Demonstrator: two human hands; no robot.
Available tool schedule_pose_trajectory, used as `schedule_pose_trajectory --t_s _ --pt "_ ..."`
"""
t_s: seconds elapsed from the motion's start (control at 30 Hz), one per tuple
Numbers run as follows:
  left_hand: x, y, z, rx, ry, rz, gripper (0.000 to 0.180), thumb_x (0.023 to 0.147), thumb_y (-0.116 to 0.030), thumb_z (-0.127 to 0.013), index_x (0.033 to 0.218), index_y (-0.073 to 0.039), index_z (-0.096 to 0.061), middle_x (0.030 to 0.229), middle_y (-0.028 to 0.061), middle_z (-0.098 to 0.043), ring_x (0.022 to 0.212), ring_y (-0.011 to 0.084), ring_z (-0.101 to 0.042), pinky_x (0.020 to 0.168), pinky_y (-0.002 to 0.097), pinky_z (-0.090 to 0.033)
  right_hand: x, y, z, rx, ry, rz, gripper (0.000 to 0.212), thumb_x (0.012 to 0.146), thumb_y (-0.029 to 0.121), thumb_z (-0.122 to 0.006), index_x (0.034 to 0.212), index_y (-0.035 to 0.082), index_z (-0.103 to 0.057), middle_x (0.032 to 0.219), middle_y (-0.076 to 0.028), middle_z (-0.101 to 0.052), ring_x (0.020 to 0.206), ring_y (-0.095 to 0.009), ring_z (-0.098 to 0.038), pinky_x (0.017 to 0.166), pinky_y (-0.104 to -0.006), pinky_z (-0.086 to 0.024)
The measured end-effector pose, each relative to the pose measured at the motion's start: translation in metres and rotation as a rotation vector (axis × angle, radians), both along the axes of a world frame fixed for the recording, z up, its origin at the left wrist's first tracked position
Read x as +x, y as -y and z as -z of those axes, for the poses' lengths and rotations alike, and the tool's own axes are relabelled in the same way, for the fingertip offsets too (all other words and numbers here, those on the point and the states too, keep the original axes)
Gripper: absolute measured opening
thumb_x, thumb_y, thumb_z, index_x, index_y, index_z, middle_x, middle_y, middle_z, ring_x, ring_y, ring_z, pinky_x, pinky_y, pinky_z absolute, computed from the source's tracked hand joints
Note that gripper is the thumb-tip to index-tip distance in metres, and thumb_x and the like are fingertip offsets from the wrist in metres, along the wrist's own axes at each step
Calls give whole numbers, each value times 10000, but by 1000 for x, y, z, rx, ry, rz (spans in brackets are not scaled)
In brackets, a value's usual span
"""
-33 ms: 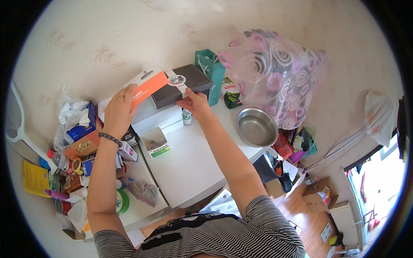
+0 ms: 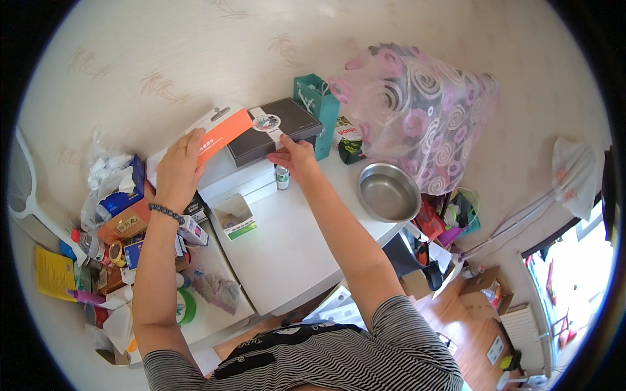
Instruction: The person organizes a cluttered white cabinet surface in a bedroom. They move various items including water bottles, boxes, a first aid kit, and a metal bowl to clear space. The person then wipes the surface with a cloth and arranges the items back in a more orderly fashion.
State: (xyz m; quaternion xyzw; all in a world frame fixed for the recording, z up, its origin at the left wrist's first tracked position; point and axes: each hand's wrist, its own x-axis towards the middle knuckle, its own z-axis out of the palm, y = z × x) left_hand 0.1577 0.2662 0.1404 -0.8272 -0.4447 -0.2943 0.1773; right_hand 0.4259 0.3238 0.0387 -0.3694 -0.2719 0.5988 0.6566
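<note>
From my end of the feed, I see the fingers [image 2: 193,144] of the left hand [image 2: 179,168] partly spread over the near-left end of an orange-and-white box [image 2: 225,135], the thumb at its lower edge, so it is held tilted with its orange side facing me. The right hand [image 2: 297,158] is nearly closed on the near edge of a dark grey lidded box [image 2: 288,122], thumb up by the white band, other fingers lower along the side. The two boxes overlap in my view; I can't tell whether they touch. Both are shut, hiding their contents. The dark one lies above a white box-like unit [image 2: 244,180] at the back of the white table [image 2: 280,244]. Just below the right hand stands a small bottle [image 2: 282,178]; behind is a teal paper bag [image 2: 329,120] with its mouth up, its inside too dark to read. Nearer me, a white-and-green carton [image 2: 242,228] stands open, its contents unclear. To the right, a steel bowl [image 2: 389,193] shows its shiny inner floor. On the left, white tissue pokes from a blue tissue box [image 2: 135,182], near a red-capped bottle [image 2: 93,246], and a clear bag [image 2: 218,291] holds something purplish. Farther right, a cardboard box [image 2: 479,301] on the floor holds coloured packets.
</note>
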Motion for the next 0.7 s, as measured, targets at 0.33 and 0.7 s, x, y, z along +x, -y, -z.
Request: schedule_pose_trajectory --t_s 0.33,0.7 --pt "9 -1 13 104 -94 27 661 746 -29 -684 1362 -107 -457 1335 134 -545 1234 349 -506 993 423 -456 39 168 34 133 -14 374 268 863 218 -577 1051 29 -544 874 -70 -626 702 -168 -604 591 -291 -489" --pt "22 -50 76 -131 -227 28 636 858 -310 -659 1416 -107 -431 1455 120 -444 1314 349 -429 1063 432 -386 44 267 106 -199 246 320 256 927 262 -624 967 36 -509 719 -38 -580 500 -108 -516 429 -250 -416"
